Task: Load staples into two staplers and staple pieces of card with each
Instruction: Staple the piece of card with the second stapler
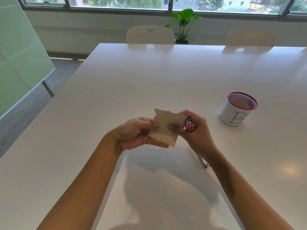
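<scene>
Nearest to you, both bare forearms reached out over the glossy white desk, throwing a soft shadow on its surface. Your left hand was closed on the beige, ragged-edged pieces of card, thumb on the front face and fingers underneath, holding them up off the desk. Your right hand was wrapped around the small pink stapler, with its thumb pressed onto the card's right half. The stapler's mouth sat at the card's right edge, its metal front facing you; whether the card was actually between its jaws you could not tell. Just below your right wrist, a slim silvery object lay on the desk, mostly hidden by the arm and too unclear to name. Further out and to the right, well apart from your hands, stood a pink mesh cup wrapped in white paper marked "B", with a piece of card inside it. Beyond the desk's far edge were two white chairs, a leafy green potted plant between them, and a row of windows.
</scene>
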Demonstrator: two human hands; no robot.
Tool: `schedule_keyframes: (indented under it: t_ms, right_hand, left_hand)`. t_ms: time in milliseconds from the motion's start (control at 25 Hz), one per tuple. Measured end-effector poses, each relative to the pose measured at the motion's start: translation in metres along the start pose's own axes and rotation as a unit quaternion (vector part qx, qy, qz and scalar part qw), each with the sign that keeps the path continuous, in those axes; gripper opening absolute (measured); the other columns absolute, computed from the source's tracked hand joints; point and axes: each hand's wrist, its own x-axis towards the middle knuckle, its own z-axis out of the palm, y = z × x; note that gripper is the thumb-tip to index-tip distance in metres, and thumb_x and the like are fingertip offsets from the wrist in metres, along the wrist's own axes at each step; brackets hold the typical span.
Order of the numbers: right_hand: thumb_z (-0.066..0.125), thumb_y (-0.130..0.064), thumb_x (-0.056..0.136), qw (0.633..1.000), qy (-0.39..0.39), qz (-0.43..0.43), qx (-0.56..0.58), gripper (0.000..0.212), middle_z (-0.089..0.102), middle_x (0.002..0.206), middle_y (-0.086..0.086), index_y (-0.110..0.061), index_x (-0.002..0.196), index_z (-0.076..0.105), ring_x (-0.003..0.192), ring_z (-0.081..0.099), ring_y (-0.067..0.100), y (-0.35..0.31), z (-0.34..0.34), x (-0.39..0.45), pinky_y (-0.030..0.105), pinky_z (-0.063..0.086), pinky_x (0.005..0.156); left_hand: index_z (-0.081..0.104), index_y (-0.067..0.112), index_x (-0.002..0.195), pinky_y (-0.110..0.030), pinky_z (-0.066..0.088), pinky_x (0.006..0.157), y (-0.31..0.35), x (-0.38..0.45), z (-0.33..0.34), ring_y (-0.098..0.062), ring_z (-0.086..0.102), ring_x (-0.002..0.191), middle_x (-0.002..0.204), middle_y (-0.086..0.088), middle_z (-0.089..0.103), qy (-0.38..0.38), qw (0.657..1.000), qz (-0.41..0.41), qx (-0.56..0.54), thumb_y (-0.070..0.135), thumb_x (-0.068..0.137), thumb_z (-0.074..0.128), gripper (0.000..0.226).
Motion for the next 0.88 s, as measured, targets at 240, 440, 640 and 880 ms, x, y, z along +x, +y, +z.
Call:
schedule_keyframes:
  t_ms: [240,440,640,880]
  right_hand:
    - [0.072,0.013,0.08,0.979,-0.054,-0.121,-0.157,0.033,0.074,0.101,-0.009,-0.017,0.094,0.077,0.1,0.069,0.018,0.004,-0.009,-0.003,0.022,0.054,0.081]
    - [0.076,0.015,0.074,0.963,-0.063,-0.168,-0.199,0.03,0.073,0.104,-0.004,-0.011,0.091,0.077,0.103,0.069,0.015,0.001,-0.013,-0.005,0.021,0.054,0.085]
    - [0.081,0.012,0.071,0.945,-0.056,-0.196,-0.255,0.03,0.07,0.106,-0.004,-0.009,0.092,0.077,0.105,0.068,0.012,-0.001,-0.013,-0.005,0.029,0.058,0.082]
    - [0.082,0.009,0.071,0.92,-0.086,-0.19,-0.332,0.04,0.068,0.116,-0.008,-0.016,0.102,0.076,0.112,0.065,0.014,-0.005,-0.019,-0.005,0.03,0.061,0.081]
  left_hand:
    - [0.071,-0.007,0.111,-0.049,0.06,0.081,0.002,-0.002,0.006,-0.041,0.069,0.102,0.113,-0.028,0.069,0.028,0.999,-0.033,-0.024,0.003,0.081,0.05,0.038]
    - [0.047,-0.008,0.132,-0.05,0.056,0.091,0.006,-0.004,0.014,-0.044,0.065,0.112,0.124,-0.031,0.064,0.014,0.998,-0.04,-0.05,0.019,0.083,0.046,0.055]
    - [0.052,-0.008,0.131,-0.043,0.055,0.096,0.005,-0.005,0.017,-0.041,0.064,0.115,0.128,-0.03,0.061,0.019,0.999,-0.009,0.029,0.004,0.088,0.055,0.045]
    - [0.05,-0.009,0.133,-0.041,0.054,0.097,0.0,-0.005,0.019,-0.042,0.061,0.12,0.131,-0.03,0.06,0.024,0.998,0.002,0.05,-0.011,0.093,0.049,0.04]
